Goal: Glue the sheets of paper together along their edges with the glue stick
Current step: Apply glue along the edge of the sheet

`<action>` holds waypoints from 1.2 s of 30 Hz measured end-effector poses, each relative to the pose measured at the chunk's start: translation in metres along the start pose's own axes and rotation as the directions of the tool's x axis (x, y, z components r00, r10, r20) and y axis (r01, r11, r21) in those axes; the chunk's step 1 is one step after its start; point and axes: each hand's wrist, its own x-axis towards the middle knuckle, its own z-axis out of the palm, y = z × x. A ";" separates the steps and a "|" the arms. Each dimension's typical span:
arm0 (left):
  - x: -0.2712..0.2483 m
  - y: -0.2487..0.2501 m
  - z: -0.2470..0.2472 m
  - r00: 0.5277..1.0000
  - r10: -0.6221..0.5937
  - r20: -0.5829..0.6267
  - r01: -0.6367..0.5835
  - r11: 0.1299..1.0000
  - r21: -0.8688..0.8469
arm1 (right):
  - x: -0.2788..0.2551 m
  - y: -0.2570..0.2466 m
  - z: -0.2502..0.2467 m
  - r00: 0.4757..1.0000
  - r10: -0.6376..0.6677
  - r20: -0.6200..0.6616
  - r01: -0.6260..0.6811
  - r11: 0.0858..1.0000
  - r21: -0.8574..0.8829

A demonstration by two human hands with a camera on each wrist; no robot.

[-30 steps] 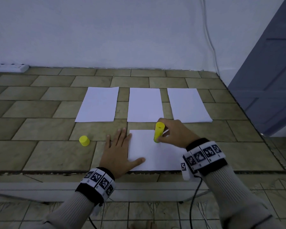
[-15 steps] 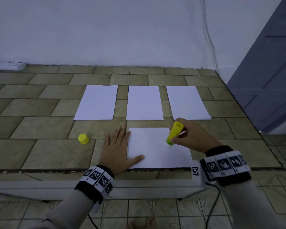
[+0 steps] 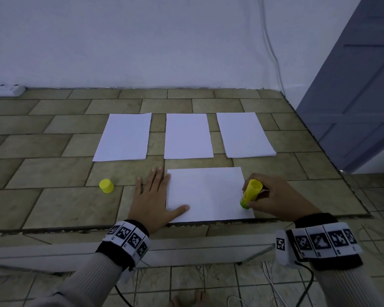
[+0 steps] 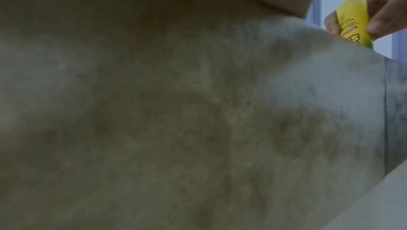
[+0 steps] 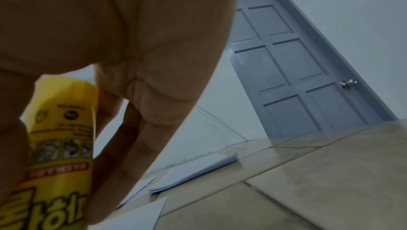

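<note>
Glue stick (image 3: 251, 193) inside right hand (image 3: 275, 196) (tilted)

Left hand (image 3: 151, 199) flat on the near sheet (image 3: 206, 193) — right hand (image 3: 275, 196) grips the glue stick (image 3: 251, 192) at its right edge.

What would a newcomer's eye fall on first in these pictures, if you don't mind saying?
Probably the bright yellow glue stick, gripped by the right hand with its tip on the right edge of the near sheet of paper. The left hand lies flat on that sheet's left edge. Next come the yellow cap standing on the tiles to the left, and the three white sheets in a row behind.
</note>
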 end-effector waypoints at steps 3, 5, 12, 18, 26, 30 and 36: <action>0.000 0.000 0.000 1.000 0.001 0.000 -0.001 1.000 -0.009 | 0.011 -0.003 0.000 1.000 0.008 -0.004 -0.008 0.999 -0.050; 0.000 0.001 -0.001 1.000 0.001 -0.002 -0.001 1.000 -0.022 | 0.022 -0.004 0.000 1.000 0.003 -0.018 -0.004 0.998 -0.064; 0.000 0.000 -0.001 1.000 0.002 0.000 -0.002 1.000 -0.028 | 0.068 0.004 -0.006 0.997 -0.005 -0.080 -0.008 0.987 -0.158; 0.000 0.000 0.000 1.000 0.005 -0.012 -0.006 0.999 -0.049 | 0.087 0.010 -0.009 0.987 0.045 -0.154 -0.080 0.971 -0.226; 0.000 0.000 0.000 1.000 -0.005 0.005 0.005 1.000 -0.027 | 0.074 0.008 -0.022 0.910 0.309 -0.275 -0.400 0.831 -0.387; 0.001 0.000 0.001 1.000 -0.006 -0.001 0.006 1.000 -0.028 | 0.065 0.009 -0.028 0.860 0.496 -0.120 -0.429 0.577 -0.695; 0.001 0.000 0.001 1.000 0.000 -0.001 0.000 1.000 -0.027 | 0.051 0.020 -0.038 0.860 0.454 -0.233 -0.510 0.749 -0.424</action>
